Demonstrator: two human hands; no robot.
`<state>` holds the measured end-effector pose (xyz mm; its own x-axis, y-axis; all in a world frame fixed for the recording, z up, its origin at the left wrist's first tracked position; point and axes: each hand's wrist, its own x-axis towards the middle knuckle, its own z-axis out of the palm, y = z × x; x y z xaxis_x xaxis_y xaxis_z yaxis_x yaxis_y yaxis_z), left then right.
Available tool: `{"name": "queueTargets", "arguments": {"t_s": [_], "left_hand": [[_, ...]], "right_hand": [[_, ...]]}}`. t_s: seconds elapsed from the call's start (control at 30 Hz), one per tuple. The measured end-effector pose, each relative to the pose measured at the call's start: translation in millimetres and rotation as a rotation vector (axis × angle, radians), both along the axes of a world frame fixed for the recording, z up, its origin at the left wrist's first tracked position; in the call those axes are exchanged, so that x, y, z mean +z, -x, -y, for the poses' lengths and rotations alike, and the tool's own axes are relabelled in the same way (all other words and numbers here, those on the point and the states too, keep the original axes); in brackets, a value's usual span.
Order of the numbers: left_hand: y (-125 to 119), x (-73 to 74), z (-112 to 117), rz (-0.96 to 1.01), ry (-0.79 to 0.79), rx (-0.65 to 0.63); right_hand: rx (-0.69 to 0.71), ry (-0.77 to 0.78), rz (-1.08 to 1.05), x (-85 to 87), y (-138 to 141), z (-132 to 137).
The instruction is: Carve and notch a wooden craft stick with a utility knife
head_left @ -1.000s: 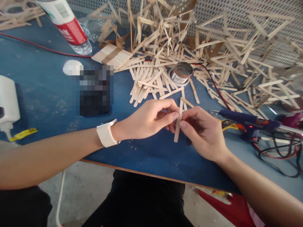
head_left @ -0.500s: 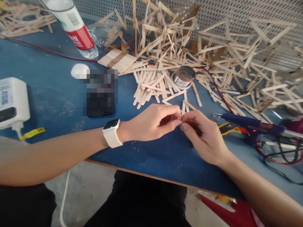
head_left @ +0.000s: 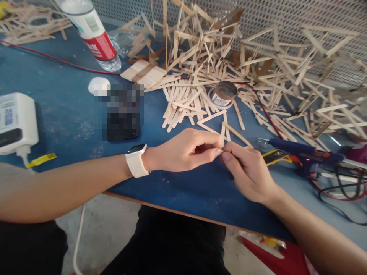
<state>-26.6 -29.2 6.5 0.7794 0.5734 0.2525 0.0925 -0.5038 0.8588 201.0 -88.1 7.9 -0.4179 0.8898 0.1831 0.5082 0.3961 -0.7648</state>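
Note:
My left hand, with a watch on its wrist, is closed in a pinch above the blue table. My right hand is pinched too, its fingertips meeting those of the left. Whatever lies between the fingertips is too small and hidden to name. Just beyond the hands, several popsicle sticks lie joined at angles. Farther back is a loose heap of popsicle sticks, with a small round tin at its right side.
To the right lie a blue hot glue gun, a yellow cutter and tangled black cable. A phone, a white case, a water bottle and a white power box stand left. Frames of sticks fill the back.
My right hand has shifted slightly, its fingers now folded tighter against the left fingertips. More of the joined sticks shows behind the hands. The view has moved a little.

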Motion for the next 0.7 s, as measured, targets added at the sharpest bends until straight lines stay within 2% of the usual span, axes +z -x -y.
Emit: {"name": "queueTargets", "arguments": {"t_s": [0.3, 0.5, 0.7], "left_hand": [[2.0, 1.8, 1.8, 0.001, 0.031, -0.002], [1.3, 2.3, 1.7, 0.023, 0.086, -0.013], [1.4, 1.3, 1.2, 0.035, 0.149, -0.027]], "right_hand": [[0.058, 0.183, -0.131, 0.0, -2.7, -1.8], [0.053, 0.31, -0.217, 5.1, -2.0, -6.4], [0.044, 0.459, -0.314, 0.4, -4.2, -8.1]]}}
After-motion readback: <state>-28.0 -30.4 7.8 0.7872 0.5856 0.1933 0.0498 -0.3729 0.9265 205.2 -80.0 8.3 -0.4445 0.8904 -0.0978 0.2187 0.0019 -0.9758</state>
